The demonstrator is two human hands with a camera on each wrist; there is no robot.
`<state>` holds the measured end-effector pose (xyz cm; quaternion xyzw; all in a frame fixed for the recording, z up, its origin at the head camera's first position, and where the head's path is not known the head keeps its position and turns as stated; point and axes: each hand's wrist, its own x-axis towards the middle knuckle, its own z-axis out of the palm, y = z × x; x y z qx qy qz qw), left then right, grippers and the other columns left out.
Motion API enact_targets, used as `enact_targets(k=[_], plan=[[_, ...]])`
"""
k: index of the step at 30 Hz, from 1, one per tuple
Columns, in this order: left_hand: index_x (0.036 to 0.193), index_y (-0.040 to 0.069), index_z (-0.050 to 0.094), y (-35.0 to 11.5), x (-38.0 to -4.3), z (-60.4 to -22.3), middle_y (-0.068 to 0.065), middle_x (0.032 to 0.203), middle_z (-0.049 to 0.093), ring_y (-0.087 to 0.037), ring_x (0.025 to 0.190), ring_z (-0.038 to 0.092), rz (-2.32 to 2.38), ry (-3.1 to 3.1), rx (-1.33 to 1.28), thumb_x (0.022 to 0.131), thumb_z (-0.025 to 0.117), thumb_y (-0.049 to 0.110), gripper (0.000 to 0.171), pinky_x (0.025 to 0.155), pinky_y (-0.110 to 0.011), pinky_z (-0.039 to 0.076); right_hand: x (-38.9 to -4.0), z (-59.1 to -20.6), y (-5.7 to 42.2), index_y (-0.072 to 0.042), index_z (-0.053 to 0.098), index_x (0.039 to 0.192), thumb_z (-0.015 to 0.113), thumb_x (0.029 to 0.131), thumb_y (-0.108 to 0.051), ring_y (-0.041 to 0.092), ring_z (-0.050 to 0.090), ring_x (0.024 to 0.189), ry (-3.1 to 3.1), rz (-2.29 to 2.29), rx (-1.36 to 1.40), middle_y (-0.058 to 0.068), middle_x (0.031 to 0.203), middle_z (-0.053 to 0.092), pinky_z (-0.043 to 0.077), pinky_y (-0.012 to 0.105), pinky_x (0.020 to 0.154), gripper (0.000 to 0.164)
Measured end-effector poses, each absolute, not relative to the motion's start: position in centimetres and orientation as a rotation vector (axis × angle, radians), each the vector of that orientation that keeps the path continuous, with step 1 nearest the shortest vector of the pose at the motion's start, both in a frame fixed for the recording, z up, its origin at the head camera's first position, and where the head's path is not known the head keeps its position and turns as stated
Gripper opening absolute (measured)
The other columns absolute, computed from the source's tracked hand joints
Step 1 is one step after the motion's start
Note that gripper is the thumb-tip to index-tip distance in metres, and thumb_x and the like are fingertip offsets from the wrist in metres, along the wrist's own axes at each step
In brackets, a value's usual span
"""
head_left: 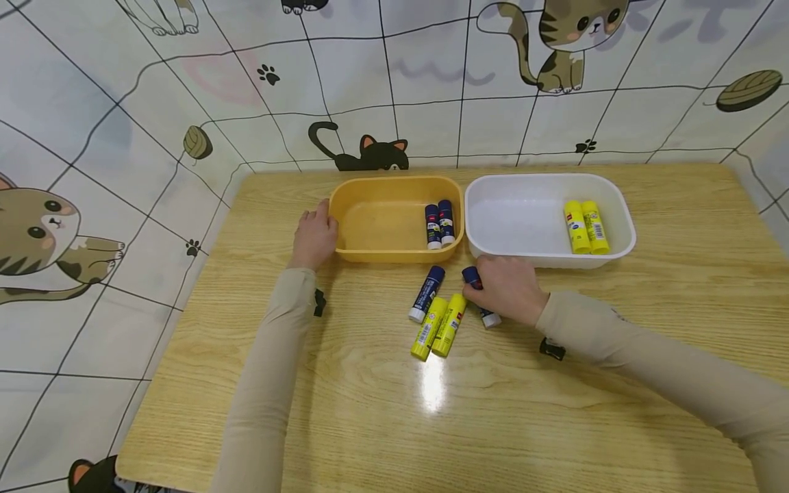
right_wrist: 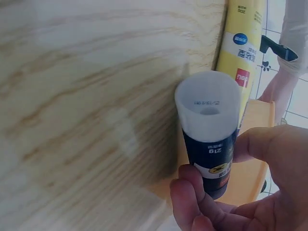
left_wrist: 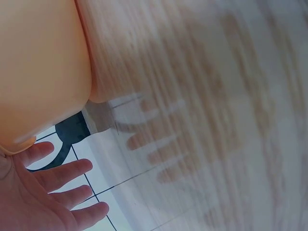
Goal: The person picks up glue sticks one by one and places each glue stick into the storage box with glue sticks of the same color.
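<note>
With the right hand (head_left: 507, 287): pinching, between thumb and curled fingers, a dark-blue, white-ended cylindrical plastic glue stick (right_wrist: 211, 149); angling it just in front of a white, round-cornered plastic tub (head_left: 567, 261); leaving contact with the tabletop unclear.

With the left hand (head_left: 314, 236): spreading straight, separate fingers outside the left end of an orange, smooth, round-cornered plastic tub (head_left: 376, 257); touching its rim.

Inside the orange tub: showing two dark-blue, labelled glue sticks (head_left: 433, 227), side by side at the right end.

Inside the white tub: showing two glossy yellow cylindrical glue sticks (head_left: 577, 227), likewise paired at the right.

Across a pale, wood-grained, light-reflecting tabletop (head_left: 370, 411): bearing two loose yellow glue sticks (head_left: 448, 325) and, near them, one loose dark-blue glue stick (head_left: 427, 294).
</note>
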<state>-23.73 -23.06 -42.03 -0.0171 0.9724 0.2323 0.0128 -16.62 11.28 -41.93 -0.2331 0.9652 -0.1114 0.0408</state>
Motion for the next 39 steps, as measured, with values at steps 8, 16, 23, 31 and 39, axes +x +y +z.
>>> enact_targets(k=[8, 16, 23, 31, 39], plan=[[0.15, 0.0, 0.026, -23.1, -23.7, -42.1, -0.028, 0.144, 0.039, -0.043, 0.138, 0.026, 0.727, 3.031, -0.06, 0.103, 0.029, 0.018, 0.051, 0.115, -0.043, 0.01, -16.4, -41.1, 10.9, -0.007, 0.052, 0.071, 0.068, 0.082, -0.033, 0.016, 0.045, 0.046, 2.996, -0.373, -0.781, 0.002, 0.058, 0.045, 0.036, 0.026, 0.039, 0.032], [0.15, 0.0, 0.027, -23.2, -23.7, -42.3, -0.027, 0.144, 0.04, -0.04, 0.138, 0.027, 0.726, 3.031, -0.061, 0.103, 0.029, 0.018, 0.051, 0.115, -0.041, 0.01, -16.1, -39.3, 9.8, -0.008, 0.052, 0.075, 0.066, 0.084, -0.031, 0.014, 0.047, 0.044, 2.873, -0.46, -0.734, 0.001, 0.057, 0.047, 0.035, 0.025, 0.038, 0.029], [0.15, 0.001, 0.026, -23.2, -23.8, -42.5, -0.028, 0.144, 0.039, -0.042, 0.138, 0.026, 0.726, 3.028, -0.07, 0.103, 0.029, 0.018, 0.051, 0.115, -0.043, 0.012, -16.1, -38.3, 8.6, -0.007, 0.054, 0.084, 0.064, 0.086, -0.032, 0.014, 0.046, 0.043, 2.847, -0.508, -0.721, 0.0, 0.055, 0.045, 0.031, 0.025, 0.038, 0.027], [0.15, 0.0, 0.026, -23.1, -23.7, -42.3, -0.028, 0.144, 0.04, -0.042, 0.138, 0.026, 0.733, 3.028, -0.05, 0.103, 0.028, 0.019, 0.051, 0.115, -0.044, 0.012, -16.4, -37.3, 7.4, -0.006, 0.056, 0.083, 0.063, 0.087, -0.033, 0.015, 0.046, 0.041, 2.913, -0.539, -0.77, 0.0, 0.053, 0.047, 0.031, 0.026, 0.036, 0.029], [0.15, 0.0, 0.025, -23.2, -23.8, -42.2, -0.029, 0.144, 0.039, -0.042, 0.138, 0.025, 0.746, 3.024, -0.035, 0.103, 0.028, 0.018, 0.051, 0.115, -0.043, 0.011, -17.0, -36.5, 5.9, -0.005, 0.056, 0.085, 0.063, 0.086, -0.034, 0.015, 0.045, 0.041, 2.928, -0.576, -0.787, 0.0, 0.051, 0.043, 0.031, 0.026, 0.037, 0.03]])
